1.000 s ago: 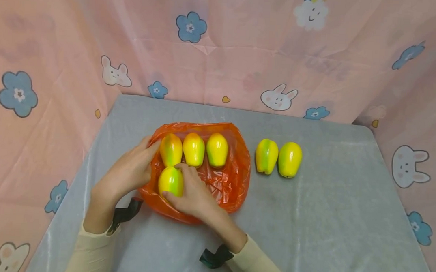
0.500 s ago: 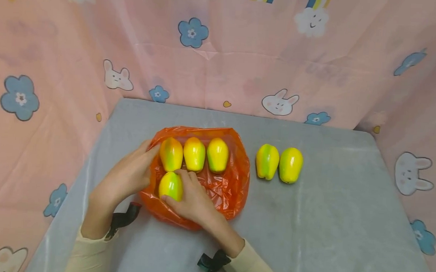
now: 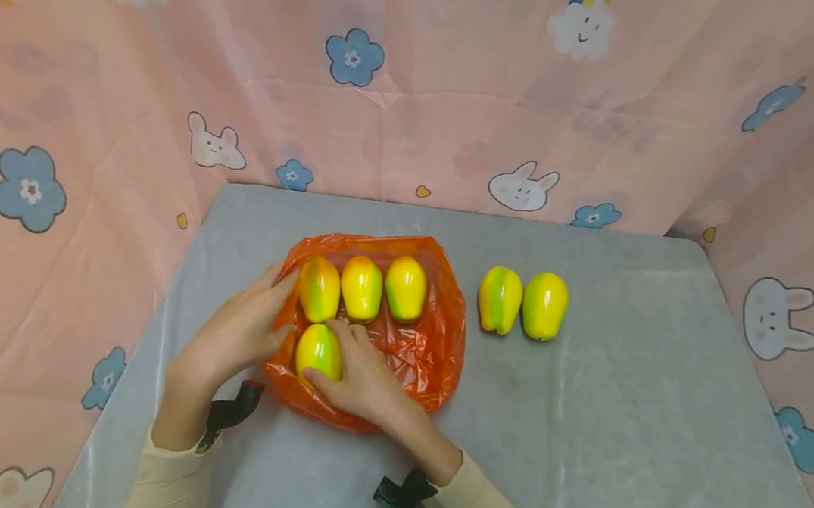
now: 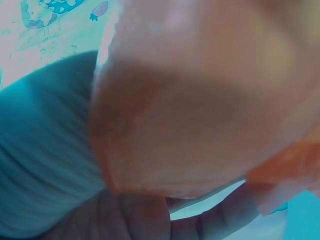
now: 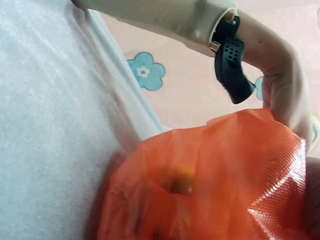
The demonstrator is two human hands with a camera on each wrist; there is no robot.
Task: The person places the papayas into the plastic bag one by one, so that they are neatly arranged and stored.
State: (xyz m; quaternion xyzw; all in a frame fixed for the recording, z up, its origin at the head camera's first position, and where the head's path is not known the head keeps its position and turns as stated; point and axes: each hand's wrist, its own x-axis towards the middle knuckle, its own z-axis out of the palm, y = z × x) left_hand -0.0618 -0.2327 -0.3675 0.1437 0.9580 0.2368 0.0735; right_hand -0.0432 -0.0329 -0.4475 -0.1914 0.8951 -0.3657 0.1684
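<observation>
An orange-red plastic bag [image 3: 437, 339] lies on the table with its mouth spread wide. Inside, three glossy yellow-green papayas stand in a back row: left [image 3: 319, 289], middle [image 3: 361, 288] and right [image 3: 406, 289]. In front of the left one is another papaya [image 3: 318, 352], which my right hand [image 3: 367, 377] holds between thumb and fingers. My left hand [image 3: 243, 330] grips the bag's left rim, its fingertips hidden by the plastic. In the right wrist view the bag's side [image 5: 235, 175] covers most of the fruit; the left wrist view is mostly a blurred close-up.
Two more papayas, one [image 3: 500, 300] beside the other [image 3: 545, 306], stand on the grey cloth-covered table [image 3: 647, 386] right of the bag. A pink patterned curtain [image 3: 440, 119] hangs behind and at the sides. Dark straps with camera mounts [image 3: 233, 409] sit on both wrists.
The view shifts a little with the head. My left thumb shows more plainly over the bag's rim now. My right hand stays on the same papaya.
</observation>
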